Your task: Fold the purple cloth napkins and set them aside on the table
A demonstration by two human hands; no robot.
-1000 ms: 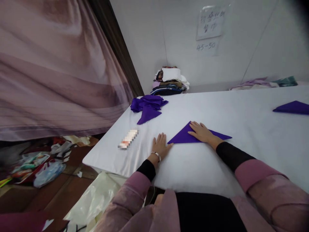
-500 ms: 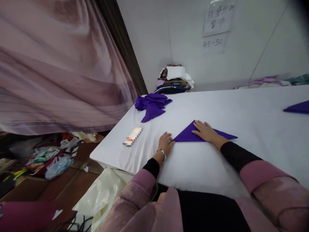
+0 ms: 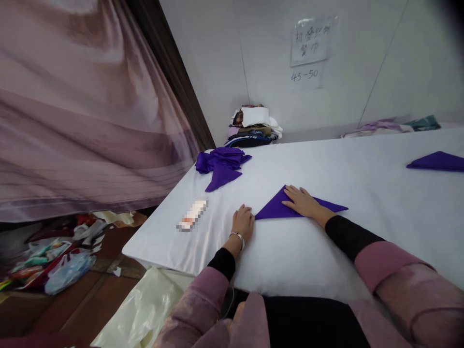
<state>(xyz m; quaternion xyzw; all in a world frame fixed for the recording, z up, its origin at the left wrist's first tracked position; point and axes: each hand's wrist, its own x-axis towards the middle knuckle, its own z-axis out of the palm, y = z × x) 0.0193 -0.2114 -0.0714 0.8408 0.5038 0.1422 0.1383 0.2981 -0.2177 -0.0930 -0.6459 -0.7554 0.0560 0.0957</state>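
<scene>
A purple cloth napkin (image 3: 272,208), folded into a triangle, lies on the white-covered table with its long edge towards me. My right hand (image 3: 300,200) rests flat on its upper middle, fingers stretched near the top corner. Beside the napkin's left corner, my left hand (image 3: 243,222) lies on the tablecloth with its fingers extended; it looks to be just touching that tip. A silver bracelet (image 3: 238,238) circles my left wrist. The napkin's right tip shows beyond my right wrist, while the part beneath my palm is hidden.
Crumpled purple cloths (image 3: 222,164) lie at the table's back left, with a blurred-out oblong object (image 3: 193,215) in front of them. Another folded purple cloth (image 3: 437,162) is far right. Stacked clothes (image 3: 253,126) stand behind the table. Bags (image 3: 68,270) clutter the floor at left.
The camera view has shifted slightly, so everything on the table appears further left. Both hands stay at nearly the same places on and beside the napkin, whose triangle shape is unchanged.
</scene>
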